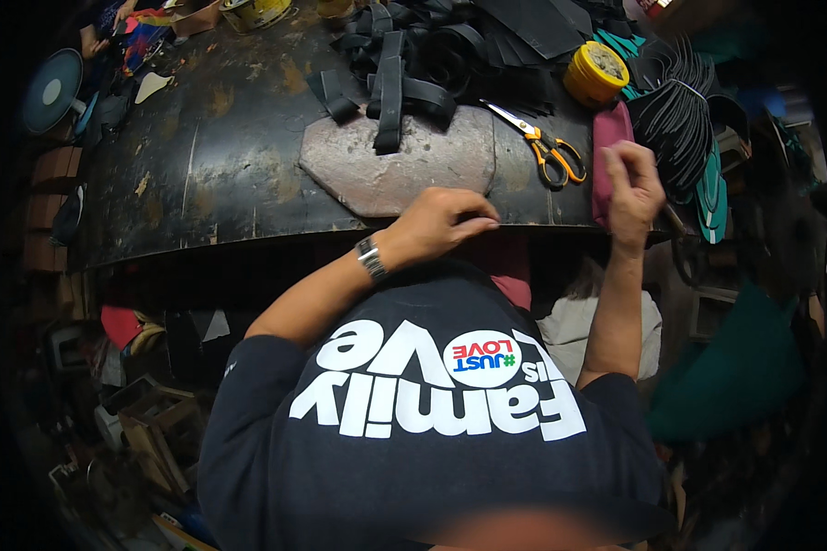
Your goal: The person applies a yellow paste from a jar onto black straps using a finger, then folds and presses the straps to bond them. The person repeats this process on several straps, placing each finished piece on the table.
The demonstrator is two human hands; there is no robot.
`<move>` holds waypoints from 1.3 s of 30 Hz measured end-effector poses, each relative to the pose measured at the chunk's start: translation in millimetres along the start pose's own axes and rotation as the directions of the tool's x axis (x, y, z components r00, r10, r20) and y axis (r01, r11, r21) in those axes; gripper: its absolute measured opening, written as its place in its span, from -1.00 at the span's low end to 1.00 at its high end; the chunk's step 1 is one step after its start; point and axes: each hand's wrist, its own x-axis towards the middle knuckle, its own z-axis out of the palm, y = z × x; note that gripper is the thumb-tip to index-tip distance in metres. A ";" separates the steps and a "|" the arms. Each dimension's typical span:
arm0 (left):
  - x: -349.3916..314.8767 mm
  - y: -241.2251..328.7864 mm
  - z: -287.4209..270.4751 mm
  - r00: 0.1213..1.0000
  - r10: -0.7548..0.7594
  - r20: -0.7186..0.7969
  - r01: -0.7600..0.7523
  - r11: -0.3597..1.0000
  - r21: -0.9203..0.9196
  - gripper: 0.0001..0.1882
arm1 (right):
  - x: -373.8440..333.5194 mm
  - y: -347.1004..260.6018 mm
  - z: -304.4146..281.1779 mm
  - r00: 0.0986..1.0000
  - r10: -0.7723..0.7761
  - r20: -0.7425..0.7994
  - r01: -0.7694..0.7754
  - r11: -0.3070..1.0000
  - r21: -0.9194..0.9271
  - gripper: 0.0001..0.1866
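Observation:
My left hand (439, 219), with a metal-banded watch (370, 259) on the wrist, is over the table's near edge, close to the stone slab (386, 174). Its fingers are bent and closed toward the thumb; anything between them is hidden. My right hand (636, 191) is raised at the right, in front of a dark pink strip-like piece (606, 138). Its fingers curl in to the thumb, and I cannot make out anything held there. Scissors with orange and black handles (553, 158) lie partly spread between the slab and the pink piece. Black straps (390, 101) drape onto the slab.
A dark, worn table (220, 156) curves across the front. Behind lie more black straps and flat black sheets (533, 28). At the right are a yellow tub (597, 73), a bundle of thin black cords (680, 119) and teal sole-shaped pieces (710, 197). A fan (53, 90) stands far left.

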 end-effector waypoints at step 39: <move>-26.5 -69.2 -121.0 0.778 -0.252 -0.576 0.031 0.930 -0.366 -0.86 | -5.0 -62.4 203.8 0.831 0.152 0.535 -0.352 0.889 0.294 -0.80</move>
